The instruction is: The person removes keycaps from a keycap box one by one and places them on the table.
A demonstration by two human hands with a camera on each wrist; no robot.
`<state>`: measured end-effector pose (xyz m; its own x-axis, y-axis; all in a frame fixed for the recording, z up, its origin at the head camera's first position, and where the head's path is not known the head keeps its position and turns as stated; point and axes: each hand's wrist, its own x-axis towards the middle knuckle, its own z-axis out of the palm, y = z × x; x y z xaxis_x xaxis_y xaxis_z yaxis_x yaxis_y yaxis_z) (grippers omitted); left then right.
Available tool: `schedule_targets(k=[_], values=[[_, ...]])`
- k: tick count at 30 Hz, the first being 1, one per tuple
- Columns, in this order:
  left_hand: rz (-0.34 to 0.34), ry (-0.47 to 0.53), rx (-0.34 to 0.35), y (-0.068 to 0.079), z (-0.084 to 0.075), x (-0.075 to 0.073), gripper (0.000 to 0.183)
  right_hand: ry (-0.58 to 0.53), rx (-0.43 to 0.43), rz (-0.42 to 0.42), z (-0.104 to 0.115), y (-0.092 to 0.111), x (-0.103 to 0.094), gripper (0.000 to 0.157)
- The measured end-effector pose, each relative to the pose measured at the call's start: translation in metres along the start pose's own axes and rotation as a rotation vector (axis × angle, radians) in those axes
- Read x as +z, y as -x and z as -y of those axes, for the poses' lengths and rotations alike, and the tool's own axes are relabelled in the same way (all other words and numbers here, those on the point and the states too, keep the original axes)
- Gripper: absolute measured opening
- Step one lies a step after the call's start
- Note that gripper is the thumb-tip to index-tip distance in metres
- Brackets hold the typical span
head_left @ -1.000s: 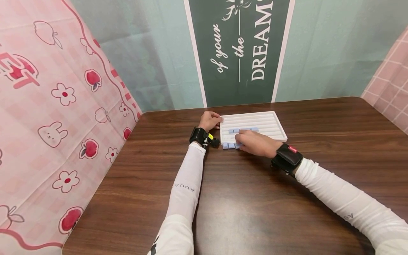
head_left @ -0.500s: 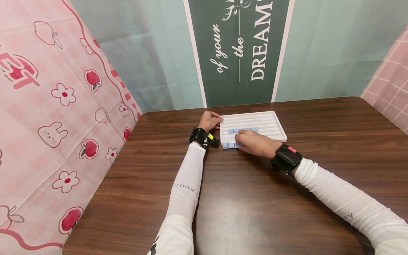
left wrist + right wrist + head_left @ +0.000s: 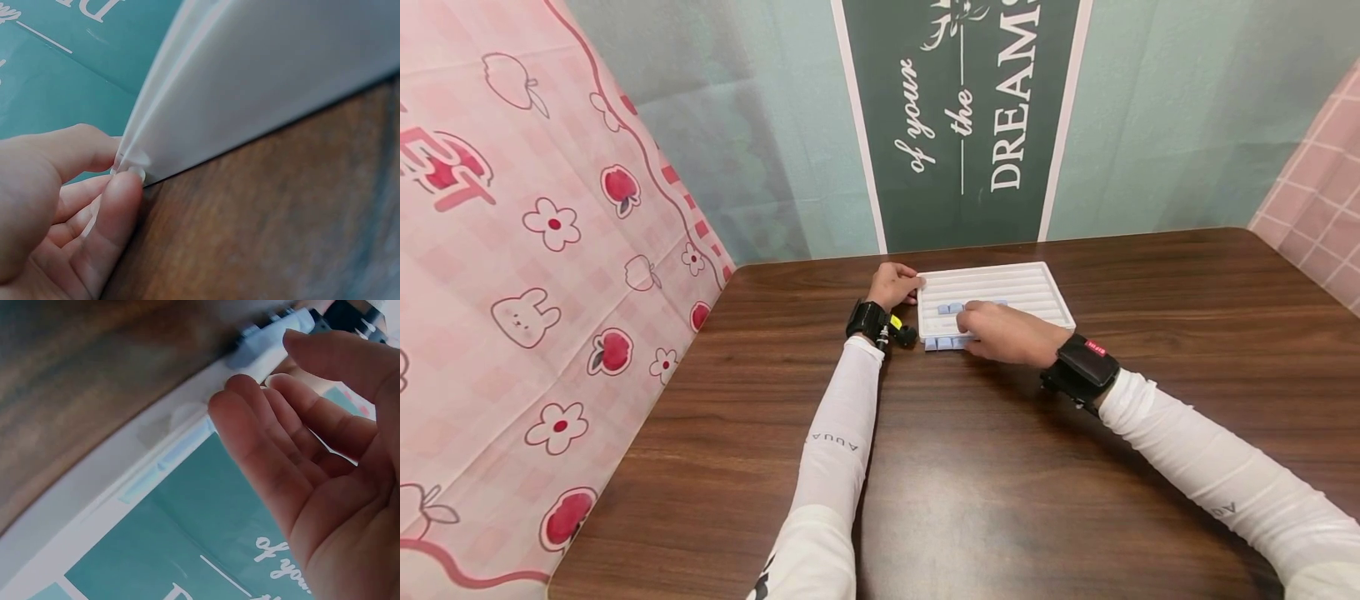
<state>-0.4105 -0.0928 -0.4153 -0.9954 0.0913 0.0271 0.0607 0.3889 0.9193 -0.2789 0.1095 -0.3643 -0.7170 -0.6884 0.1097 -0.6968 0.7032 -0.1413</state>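
Observation:
A white tray (image 3: 988, 282) with parallel ridges lies near the table's back edge. My left hand (image 3: 893, 286) pinches its far left corner between thumb (image 3: 119, 203) and fingers. Small light-blue pieces resembling keycaps (image 3: 950, 309) sit in a row inside the tray, partly hidden by my right hand (image 3: 1011, 333). Along the tray's front edge runs a second row of blue keycaps (image 3: 942, 343). My right hand is at this row's right end; in the right wrist view its loosely bent fingers (image 3: 250, 434) and thumb (image 3: 312, 347) stand apart with nothing between them.
The brown wooden table (image 3: 970, 492) extends to both sides and toward me. A green cloth with lettering (image 3: 962, 125) hangs behind it, and a pink patterned cloth (image 3: 550, 275) hangs at the left. A black wrist camera (image 3: 906, 335) sits close to the tray's left side.
The front row's keycaps have drawn together under my right hand, which has since shifted slightly right. My left hand has stayed at the tray's corner.

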Motion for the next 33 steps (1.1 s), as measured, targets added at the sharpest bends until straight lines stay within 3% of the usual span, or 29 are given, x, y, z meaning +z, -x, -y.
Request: schedule_targets(k=[13, 22, 29, 33], values=[[0.000, -0.005, 0.010, 0.001, -0.001, 0.001, 0.029, 0.068, 0.033, -0.083, 0.017, 0.017, -0.035, 0.005], [0.007, 0.012, 0.011, 0.000, 0.001, 0.001, 0.029, 0.079, 0.005, -0.141, 0.030, 0.031, -0.065, 0.017], [0.001, 0.011, -0.009, 0.000, 0.000, 0.000, 0.028, 0.001, 0.063, -0.114, 0.037, 0.043, -0.085, 0.066], [0.008, 0.021, -0.001, 0.000, 0.000, 0.000, 0.028, -0.018, 0.118, -0.098, 0.042, 0.051, -0.097, 0.073]])
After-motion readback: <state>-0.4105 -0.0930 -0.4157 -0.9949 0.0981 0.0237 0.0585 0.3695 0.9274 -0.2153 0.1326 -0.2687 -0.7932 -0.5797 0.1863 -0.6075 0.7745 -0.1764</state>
